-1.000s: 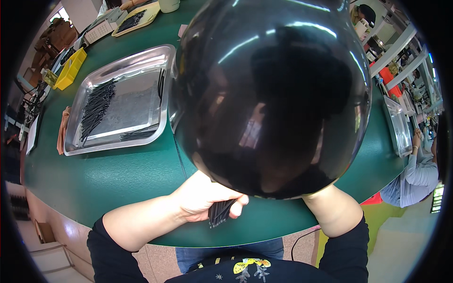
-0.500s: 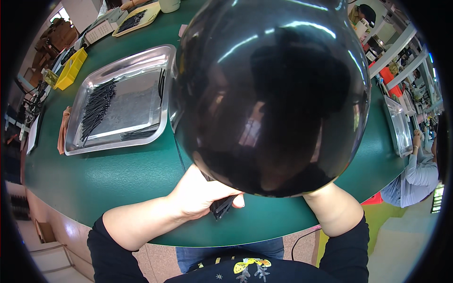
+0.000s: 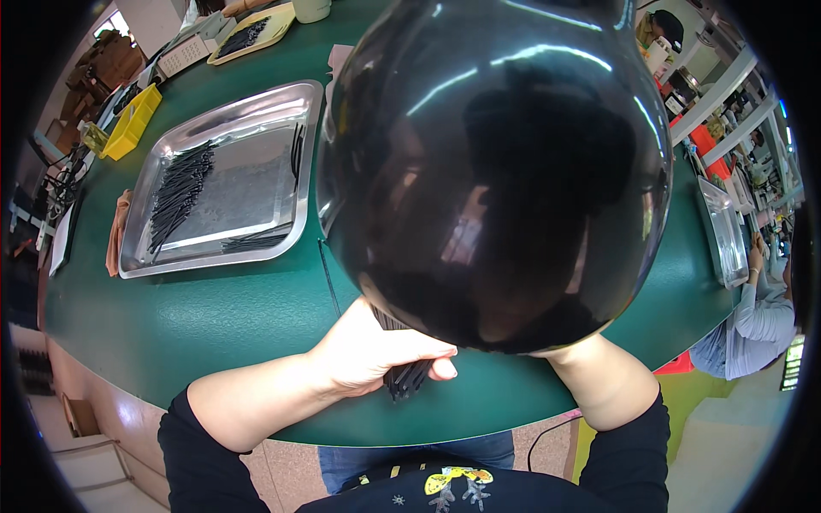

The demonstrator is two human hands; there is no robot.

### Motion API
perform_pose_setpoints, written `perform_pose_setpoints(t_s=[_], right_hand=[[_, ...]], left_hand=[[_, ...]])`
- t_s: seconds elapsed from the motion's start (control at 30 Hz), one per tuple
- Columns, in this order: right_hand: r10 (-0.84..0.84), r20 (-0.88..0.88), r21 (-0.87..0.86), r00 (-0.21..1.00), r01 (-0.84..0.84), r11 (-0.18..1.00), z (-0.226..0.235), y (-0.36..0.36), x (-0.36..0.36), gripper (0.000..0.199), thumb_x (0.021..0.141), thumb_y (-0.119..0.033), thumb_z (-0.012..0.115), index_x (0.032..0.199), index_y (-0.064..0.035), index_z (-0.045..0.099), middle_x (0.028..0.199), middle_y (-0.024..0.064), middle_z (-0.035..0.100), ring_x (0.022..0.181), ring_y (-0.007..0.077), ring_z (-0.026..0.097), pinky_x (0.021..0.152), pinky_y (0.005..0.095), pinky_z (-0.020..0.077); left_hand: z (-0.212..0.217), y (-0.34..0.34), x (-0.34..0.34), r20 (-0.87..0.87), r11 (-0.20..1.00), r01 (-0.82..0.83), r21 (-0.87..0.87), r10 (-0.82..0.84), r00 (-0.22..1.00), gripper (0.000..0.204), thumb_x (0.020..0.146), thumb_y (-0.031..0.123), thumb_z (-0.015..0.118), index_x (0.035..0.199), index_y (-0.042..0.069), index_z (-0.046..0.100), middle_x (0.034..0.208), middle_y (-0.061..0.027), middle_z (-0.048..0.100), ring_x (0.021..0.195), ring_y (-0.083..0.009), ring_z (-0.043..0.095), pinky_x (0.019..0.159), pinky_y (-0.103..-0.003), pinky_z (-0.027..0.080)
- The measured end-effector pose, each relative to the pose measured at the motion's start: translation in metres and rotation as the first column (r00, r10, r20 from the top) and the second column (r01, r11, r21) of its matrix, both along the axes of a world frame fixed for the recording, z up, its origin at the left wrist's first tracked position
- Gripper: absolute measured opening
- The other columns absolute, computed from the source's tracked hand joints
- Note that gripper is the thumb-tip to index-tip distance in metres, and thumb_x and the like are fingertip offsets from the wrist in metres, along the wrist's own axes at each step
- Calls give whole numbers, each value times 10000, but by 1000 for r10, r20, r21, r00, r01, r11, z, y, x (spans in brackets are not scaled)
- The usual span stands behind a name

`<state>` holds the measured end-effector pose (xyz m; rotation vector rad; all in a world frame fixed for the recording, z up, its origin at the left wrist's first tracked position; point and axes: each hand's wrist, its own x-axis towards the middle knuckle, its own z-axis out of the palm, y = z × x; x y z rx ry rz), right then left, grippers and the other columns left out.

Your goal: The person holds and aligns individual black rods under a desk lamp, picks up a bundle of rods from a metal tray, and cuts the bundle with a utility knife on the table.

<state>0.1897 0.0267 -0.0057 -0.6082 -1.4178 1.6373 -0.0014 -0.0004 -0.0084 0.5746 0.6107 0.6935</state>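
Observation:
My left hand (image 3: 368, 350) is closed around a bundle of thin black strips or tubes (image 3: 409, 378). Their loose ends stick out below my thumb, and their upper part runs up under a large glossy black dome (image 3: 505, 188). This rounded dome fills the middle of the view and covers much of the table. My right hand (image 3: 577, 352) reaches under its lower right edge; only the wrist and the heel of the hand show, and its fingers are hidden. Beside the dome, a thin black strip (image 3: 328, 275) lies on the green table (image 3: 214, 316).
At left stands a shiny metal tray (image 3: 197, 267) holding more black strips (image 3: 180, 197). Beyond it are a yellow bin (image 3: 132, 124) and a cream tray (image 3: 278, 26). A brown cloth (image 3: 120, 231) lies beside the metal tray. Another metal tray (image 3: 725, 231) and a person (image 3: 757, 321) are at right.
The view has shifted slightly, and the dome's outline sits a little differently. My left thumb has moved slightly right, and more of the bundle shows. My right wrist has hardly moved.

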Motion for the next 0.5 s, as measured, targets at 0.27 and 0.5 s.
perform_pose_setpoints(t_s=[0.27,0.5], right_hand=[[-180,-126,18,975,184,983,-16,1,-1,333,732,44,487,1057,95,437,1029,153,514,925,208,509,824,305,400],[-332,128,631,935,181,754,-9,1,14,217,734,64,476,950,76,477,841,118,544,773,198,540,744,288,420]], left_hand=[[5,-1,1,54,998,-53,22,52,997,108,718,-53,578,825,-71,578,730,-144,607,662,-199,620,664,-282,520],[4,0,2,67,995,-73,73,69,995,119,712,-65,580,832,-72,578,716,-152,609,651,-197,616,638,-266,515]])
